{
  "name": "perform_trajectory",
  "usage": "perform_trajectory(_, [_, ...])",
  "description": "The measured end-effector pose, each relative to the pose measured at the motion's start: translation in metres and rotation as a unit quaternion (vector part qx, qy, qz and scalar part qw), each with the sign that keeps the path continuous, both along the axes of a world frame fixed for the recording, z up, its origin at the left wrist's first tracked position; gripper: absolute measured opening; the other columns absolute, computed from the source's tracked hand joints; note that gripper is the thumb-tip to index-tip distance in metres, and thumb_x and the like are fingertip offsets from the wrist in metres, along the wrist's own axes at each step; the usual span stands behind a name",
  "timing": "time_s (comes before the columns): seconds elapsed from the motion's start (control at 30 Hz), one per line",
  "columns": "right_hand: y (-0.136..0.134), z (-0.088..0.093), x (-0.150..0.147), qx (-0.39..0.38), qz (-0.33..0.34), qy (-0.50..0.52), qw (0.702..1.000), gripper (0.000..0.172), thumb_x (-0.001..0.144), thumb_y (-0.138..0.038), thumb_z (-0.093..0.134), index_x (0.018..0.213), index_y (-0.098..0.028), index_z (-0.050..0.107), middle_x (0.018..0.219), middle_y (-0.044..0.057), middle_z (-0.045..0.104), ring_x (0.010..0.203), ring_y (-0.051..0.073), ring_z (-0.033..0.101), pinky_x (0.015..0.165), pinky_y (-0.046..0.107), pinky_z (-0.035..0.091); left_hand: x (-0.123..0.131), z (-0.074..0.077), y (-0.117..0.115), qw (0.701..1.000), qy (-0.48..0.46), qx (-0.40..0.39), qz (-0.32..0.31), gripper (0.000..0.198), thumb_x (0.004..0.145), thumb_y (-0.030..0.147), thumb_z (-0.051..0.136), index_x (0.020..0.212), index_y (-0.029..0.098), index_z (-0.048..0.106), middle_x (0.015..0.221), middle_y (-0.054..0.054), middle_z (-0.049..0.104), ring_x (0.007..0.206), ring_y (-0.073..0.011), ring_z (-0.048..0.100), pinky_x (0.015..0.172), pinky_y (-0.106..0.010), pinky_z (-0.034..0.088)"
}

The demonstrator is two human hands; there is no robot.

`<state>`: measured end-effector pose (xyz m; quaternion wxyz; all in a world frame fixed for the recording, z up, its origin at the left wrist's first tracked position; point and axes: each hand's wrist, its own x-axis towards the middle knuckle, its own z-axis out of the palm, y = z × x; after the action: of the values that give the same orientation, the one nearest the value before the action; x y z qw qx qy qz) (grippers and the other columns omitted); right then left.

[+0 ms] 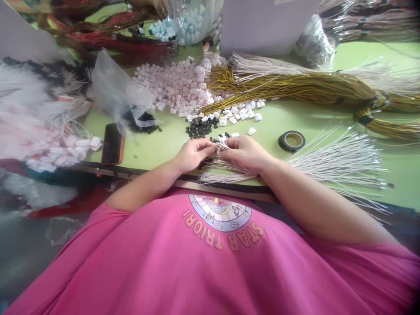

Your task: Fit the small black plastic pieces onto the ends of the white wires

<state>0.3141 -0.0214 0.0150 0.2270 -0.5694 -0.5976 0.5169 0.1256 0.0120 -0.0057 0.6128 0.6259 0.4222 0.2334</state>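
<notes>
My two hands meet over the near edge of the green table. My left hand (193, 155) is closed in a pinch at its fingertips; the small piece in it is too blurred to name. Close beside it, my right hand (246, 153) is closed round white wires (226, 176), which fan out below the fingers toward the table edge. Just beyond my fingers lie small black parts (201, 127) and loose white connector housings (241, 114). More white wires with metal tips (341, 162) spread out under and beyond my right forearm.
A roll of black tape (292, 141) lies right of my hands, a phone (113, 144) to the left. Behind are a heap of pale housings (177, 83), a clear plastic bag (116, 89) and yellow wire bundles (302, 85). Another person's hand (161, 8) shows at the top.
</notes>
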Motion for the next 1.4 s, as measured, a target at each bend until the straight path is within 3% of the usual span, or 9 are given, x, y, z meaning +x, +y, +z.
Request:
perform_trajectory(0.23, [-0.001, -0.004, -0.003, 0.039, -0.008, 0.005, 0.999, 0.021, 0.069, -0.035, 0.055, 0.062, -0.015, 0.053, 0.056, -0.004, 0.043, 0.053, 0.007, 0.038, 0.052, 0.024, 0.029, 0.004, -0.005, 0.002, 0.999, -0.046, 0.003, -0.002, 0.025, 0.076, 0.036, 0.065, 0.082, 0.012, 0.064, 0.073, -0.001, 0.063, 0.066, -0.0085, 0.056, 0.066, -0.022, 0.044])
perform_trajectory(0.33, [-0.001, -0.003, -0.005, 0.051, 0.005, -0.004, 0.999, 0.026, 0.071, -0.039, 0.054, 0.062, -0.015, 0.053, 0.056, -0.004, 0.044, 0.054, 0.008, 0.037, 0.052, 0.024, 0.028, 0.005, -0.007, 0.002, 0.998, -0.062, 0.002, 0.005, 0.024, 0.077, 0.035, 0.064, 0.087, 0.014, 0.063, 0.069, 0.000, 0.062, 0.060, -0.0072, 0.054, 0.060, -0.021, 0.043])
perform_trajectory(0.5, [-0.002, -0.002, -0.004, 0.048, 0.000, -0.024, 0.999, 0.028, 0.072, -0.042, 0.053, 0.062, -0.015, 0.051, 0.054, -0.004, 0.042, 0.053, 0.008, 0.036, 0.051, 0.024, 0.028, 0.002, -0.005, 0.000, 0.999, -0.028, -0.023, 0.021, 0.024, 0.077, 0.037, 0.063, 0.080, 0.014, 0.062, 0.063, 0.000, 0.061, 0.043, -0.0037, 0.043, 0.041, -0.019, 0.033])
perform_trajectory(0.67, [-0.001, -0.003, -0.002, 0.044, -0.007, -0.015, 0.999, 0.022, 0.072, -0.036, 0.053, 0.062, -0.015, 0.052, 0.056, -0.004, 0.043, 0.054, 0.008, 0.038, 0.052, 0.024, 0.029, 0.000, -0.005, -0.001, 0.998, -0.013, -0.057, 0.019, 0.027, 0.065, 0.026, 0.074, 0.087, 0.014, 0.064, 0.057, 0.003, 0.058, 0.043, -0.0051, 0.047, 0.044, -0.020, 0.039])
perform_trajectory(0.83, [-0.001, -0.002, -0.003, 0.042, -0.006, -0.012, 0.999, 0.023, 0.070, -0.037, 0.054, 0.062, -0.015, 0.053, 0.055, -0.004, 0.043, 0.054, 0.008, 0.036, 0.053, 0.024, 0.028, 0.001, -0.006, -0.003, 0.999, -0.011, -0.045, 0.023, 0.025, 0.067, 0.027, 0.072, 0.087, 0.013, 0.067, 0.057, 0.003, 0.060, 0.042, -0.0048, 0.047, 0.044, -0.020, 0.039])
perform_trajectory(1.07, [-0.001, -0.002, -0.003, 0.042, -0.012, -0.033, 0.999, 0.023, 0.070, -0.036, 0.052, 0.060, -0.016, 0.052, 0.054, -0.004, 0.042, 0.055, 0.009, 0.038, 0.053, 0.025, 0.028, 0.003, -0.010, -0.004, 0.999, 0.002, 0.042, 0.030, 0.024, 0.066, 0.030, 0.073, 0.085, 0.015, 0.071, 0.088, -0.005, 0.071, 0.079, -0.0145, 0.064, 0.078, -0.029, 0.050])
perform_trajectory(1.2, [0.000, -0.001, -0.001, 0.033, 0.010, -0.054, 0.998, 0.025, 0.071, -0.037, 0.052, 0.060, -0.015, 0.052, 0.055, -0.003, 0.044, 0.056, 0.010, 0.040, 0.054, 0.025, 0.029, 0.002, -0.010, -0.005, 0.997, 0.029, 0.068, 0.029, 0.022, 0.068, 0.029, 0.071, 0.086, 0.016, 0.071, 0.089, -0.005, 0.072, 0.082, -0.0160, 0.065, 0.082, -0.032, 0.050])
perform_trajectory(1.4, [0.001, -0.007, -0.001, 0.053, 0.021, -0.068, 0.996, 0.027, 0.074, -0.037, 0.050, 0.056, -0.017, 0.042, 0.053, -0.005, 0.036, 0.053, 0.008, 0.033, 0.053, 0.025, 0.025, 0.005, -0.006, -0.007, 0.995, 0.065, 0.080, 0.011, 0.020, 0.070, 0.027, 0.069, 0.086, 0.015, 0.071, 0.086, -0.005, 0.072, 0.078, -0.0163, 0.065, 0.078, -0.032, 0.050])
